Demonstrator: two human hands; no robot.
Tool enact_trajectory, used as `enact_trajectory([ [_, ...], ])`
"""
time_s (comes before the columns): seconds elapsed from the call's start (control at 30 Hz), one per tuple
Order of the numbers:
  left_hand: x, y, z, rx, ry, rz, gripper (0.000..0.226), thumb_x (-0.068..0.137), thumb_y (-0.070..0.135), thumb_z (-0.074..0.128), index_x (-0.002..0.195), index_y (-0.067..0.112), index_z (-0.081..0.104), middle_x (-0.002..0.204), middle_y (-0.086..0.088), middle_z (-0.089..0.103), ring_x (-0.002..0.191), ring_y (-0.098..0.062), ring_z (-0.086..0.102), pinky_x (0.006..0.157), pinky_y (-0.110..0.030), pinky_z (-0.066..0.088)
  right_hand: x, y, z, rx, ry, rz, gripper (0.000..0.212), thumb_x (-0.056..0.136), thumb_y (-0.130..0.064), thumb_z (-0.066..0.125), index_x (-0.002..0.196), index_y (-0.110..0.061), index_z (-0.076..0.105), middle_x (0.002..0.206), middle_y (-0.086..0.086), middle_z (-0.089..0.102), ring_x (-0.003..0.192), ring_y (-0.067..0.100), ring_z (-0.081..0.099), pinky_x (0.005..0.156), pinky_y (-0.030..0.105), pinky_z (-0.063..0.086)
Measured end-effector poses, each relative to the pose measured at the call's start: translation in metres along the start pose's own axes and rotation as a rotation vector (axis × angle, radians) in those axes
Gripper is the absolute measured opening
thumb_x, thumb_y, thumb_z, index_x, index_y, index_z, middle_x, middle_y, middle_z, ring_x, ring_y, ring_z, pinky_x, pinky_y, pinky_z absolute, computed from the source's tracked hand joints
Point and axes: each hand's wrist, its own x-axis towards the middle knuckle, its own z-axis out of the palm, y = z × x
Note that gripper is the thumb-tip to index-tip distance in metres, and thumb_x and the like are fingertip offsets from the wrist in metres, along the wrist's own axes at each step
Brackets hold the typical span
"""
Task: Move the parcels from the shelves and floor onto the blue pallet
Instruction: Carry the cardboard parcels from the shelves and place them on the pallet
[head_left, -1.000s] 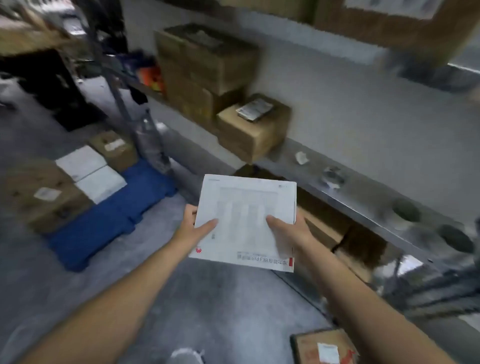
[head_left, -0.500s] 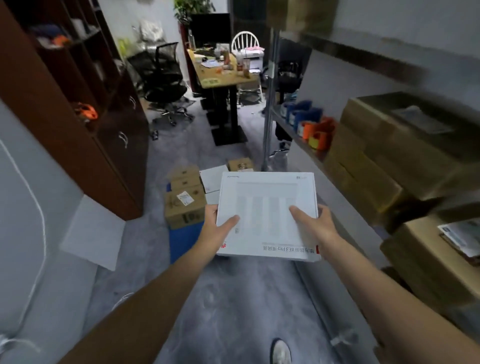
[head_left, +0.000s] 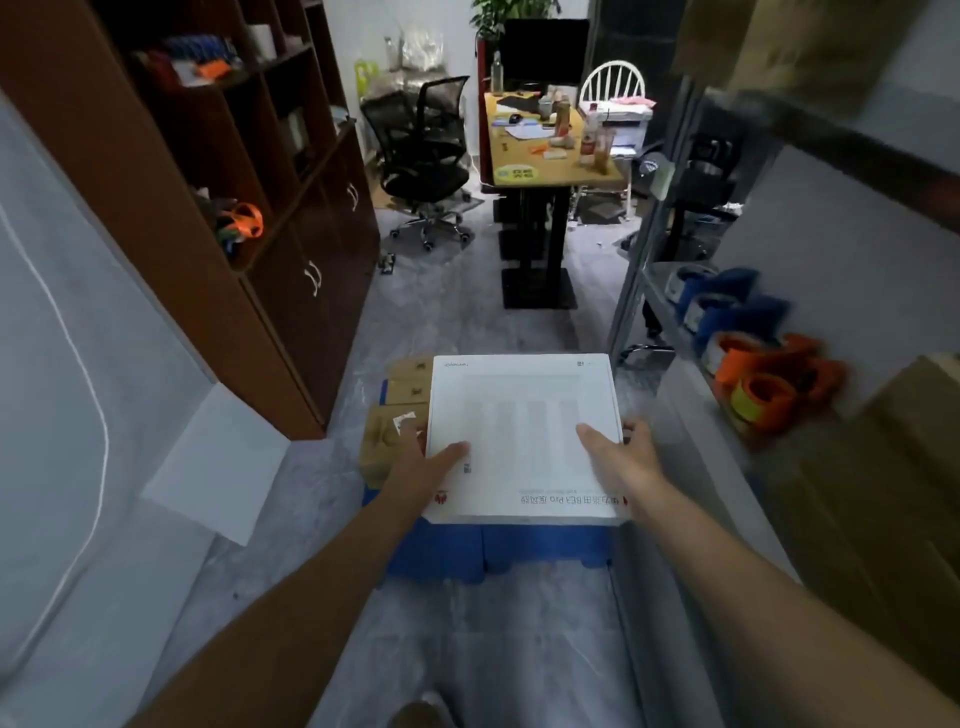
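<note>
I hold a flat white box (head_left: 524, 415) with printed text level in front of me, over the blue pallet (head_left: 498, 551) on the floor. My left hand (head_left: 423, 467) grips its left edge with the thumb on top, and my right hand (head_left: 618, 460) grips its right edge the same way. Brown cardboard parcels (head_left: 387, 441) sit on the pallet's left side, partly hidden by the white box. A large cardboard box (head_left: 883, 493) rests on the metal shelf at my right.
A dark wooden cabinet (head_left: 234, 208) lines the left side, with a white panel (head_left: 213, 462) leaning below it. The metal shelf (head_left: 670, 317) on the right carries blue and orange tape rolls (head_left: 763, 384). A desk (head_left: 540, 156) and office chair (head_left: 421, 150) stand beyond the pallet.
The view has swung left from the shelf to face down the aisle. I have carried the white box closer to the blue pallet; it now hangs over it.
</note>
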Motion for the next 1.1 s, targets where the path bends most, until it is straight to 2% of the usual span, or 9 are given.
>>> enact_trajectory([
  [0.07, 0.037, -0.002, -0.002, -0.029, 0.009, -0.015, 0.056, 0.088, 0.029, 0.071, 0.134, 0.016, 0.042, 0.124, -0.003, 0.063, 0.105, -0.024, 0.066, 0.089, -0.049, 0.057, 0.035, -0.009, 0.019, -0.039, -0.011, -0.018, 0.049, 0.078, -0.041, 0.075, 0.112, -0.024, 0.044, 0.094, -0.01, 0.059, 0.091, 0.019, 0.062, 0.088, 0.036, 0.05],
  [0.13, 0.083, -0.009, -0.004, -0.046, 0.028, -0.029, 0.053, 0.087, 0.029, 0.072, 0.132, 0.014, 0.047, 0.121, -0.003, 0.065, 0.103, -0.022, 0.066, 0.086, -0.044, 0.058, 0.072, -0.017, 0.042, -0.036, -0.031, -0.023, 0.049, 0.08, -0.039, 0.074, 0.118, -0.023, 0.047, 0.091, -0.014, 0.06, 0.089, 0.015, 0.063, 0.079, 0.031, 0.05],
  [0.27, 0.178, -0.019, -0.01, -0.057, 0.022, -0.049, 0.046, 0.088, 0.03, 0.071, 0.126, 0.018, 0.047, 0.111, 0.008, 0.061, 0.085, 0.002, 0.062, 0.051, -0.009, 0.048, 0.146, -0.034, 0.092, -0.057, -0.012, 0.001, 0.047, 0.081, -0.04, 0.073, 0.12, -0.026, 0.049, 0.103, -0.008, 0.065, 0.092, 0.015, 0.065, 0.082, 0.031, 0.052],
  [0.43, 0.281, -0.033, -0.017, -0.11, -0.015, -0.164, 0.042, 0.088, 0.03, 0.07, 0.123, 0.032, 0.046, 0.11, 0.012, 0.062, 0.092, -0.005, 0.063, 0.056, -0.017, 0.051, 0.233, -0.046, 0.152, -0.095, 0.009, 0.017, 0.057, 0.082, -0.04, 0.075, 0.13, -0.02, 0.051, 0.1, -0.01, 0.06, 0.095, 0.017, 0.061, 0.079, 0.029, 0.047],
  [0.6, 0.366, -0.078, 0.004, -0.074, -0.008, -0.187, 0.046, 0.089, 0.023, 0.071, 0.129, 0.015, 0.05, 0.123, -0.008, 0.059, 0.105, -0.023, 0.064, 0.08, -0.04, 0.059, 0.317, -0.013, 0.192, -0.148, -0.009, 0.066, 0.045, 0.081, -0.041, 0.076, 0.116, -0.014, 0.065, 0.104, 0.003, 0.072, 0.092, 0.023, 0.069, 0.078, 0.037, 0.057],
  [0.67, 0.389, -0.109, 0.02, -0.093, -0.008, -0.239, 0.047, 0.089, 0.022, 0.071, 0.129, 0.013, 0.047, 0.122, -0.009, 0.06, 0.101, -0.023, 0.065, 0.07, -0.034, 0.061, 0.348, 0.011, 0.203, -0.181, -0.057, 0.086, 0.037, 0.083, -0.04, 0.074, 0.109, -0.015, 0.067, 0.1, 0.003, 0.073, 0.086, 0.021, 0.07, 0.064, 0.029, 0.054],
  [0.83, 0.444, -0.203, 0.072, -0.063, 0.027, -0.318, 0.039, 0.087, 0.017, 0.072, 0.117, 0.021, 0.047, 0.113, -0.007, 0.059, 0.087, -0.014, 0.064, 0.052, -0.025, 0.057, 0.432, 0.1, 0.227, -0.186, -0.103, 0.172, 0.029, 0.084, -0.035, 0.074, 0.104, -0.017, 0.065, 0.1, 0.004, 0.072, 0.083, 0.021, 0.069, 0.062, 0.031, 0.051],
  [1.0, 0.492, -0.309, 0.119, 0.014, 0.035, -0.417, 0.05, 0.089, 0.021, 0.071, 0.133, 0.014, 0.05, 0.118, -0.009, 0.06, 0.097, -0.024, 0.065, 0.048, -0.018, 0.048, 0.499, 0.211, 0.256, -0.106, -0.07, 0.317, 0.043, 0.078, -0.027, 0.08, 0.11, -0.013, 0.055, 0.106, 0.006, 0.066, 0.091, 0.024, 0.067, 0.082, 0.046, 0.057],
  [1.1, 0.515, -0.363, 0.138, 0.066, 0.012, -0.479, 0.044, 0.086, 0.017, 0.074, 0.125, 0.014, 0.053, 0.109, -0.004, 0.064, 0.086, -0.017, 0.065, 0.046, -0.019, 0.05, 0.531, 0.268, 0.274, -0.081, -0.101, 0.34, 0.04, 0.077, -0.021, 0.082, 0.102, -0.015, 0.052, 0.107, 0.01, 0.066, 0.094, 0.029, 0.067, 0.085, 0.05, 0.056],
])
